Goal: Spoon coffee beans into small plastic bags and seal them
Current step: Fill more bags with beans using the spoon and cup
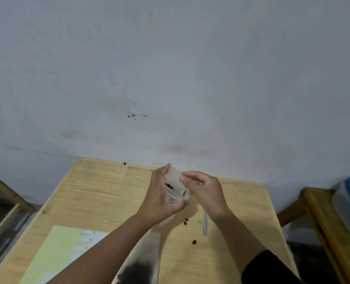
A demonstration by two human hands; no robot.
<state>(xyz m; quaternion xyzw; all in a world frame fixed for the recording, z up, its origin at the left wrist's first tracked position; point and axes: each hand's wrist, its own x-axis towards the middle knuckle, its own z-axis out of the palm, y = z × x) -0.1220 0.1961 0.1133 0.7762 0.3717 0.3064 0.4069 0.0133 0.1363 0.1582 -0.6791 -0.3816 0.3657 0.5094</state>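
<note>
— What is the left hand (161, 198) doing?

— It grips the small plastic bag (175, 186) from the left side. The fingers curl up along the bag's far edge and the thumb closes under its near end, so the bag sits clamped in that hand, raised above the wooden table (100, 193).

— And the right hand (203, 191)?

— Its fingers are curled, and the fingertips (183, 178) pinch the bag's upper right edge, near the top corner. Both hands hold the same bag, and they nearly meet across it.

— Is anything in the bag?

— A few dark coffee beans (169, 185) show through the clear plastic near the middle. Whether the bag's mouth is pressed closed, I cannot tell; the plastic is too pale and blurred there.

— Where is the spoon?

— A pale spoon (205, 224) lies on the table just near of the right wrist, untouched by either hand. Some loose beans (186, 221) lie on the wood to its left, with one more bean nearer still.

— What else is on the table?

— A larger bag of beans (138, 265) lies at the near edge, partly under the left forearm, and a light green sheet (55, 255) lies to its left. At the far right, off the table, a clear box with a blue lid (349, 203) sits on a wooden frame.
</note>
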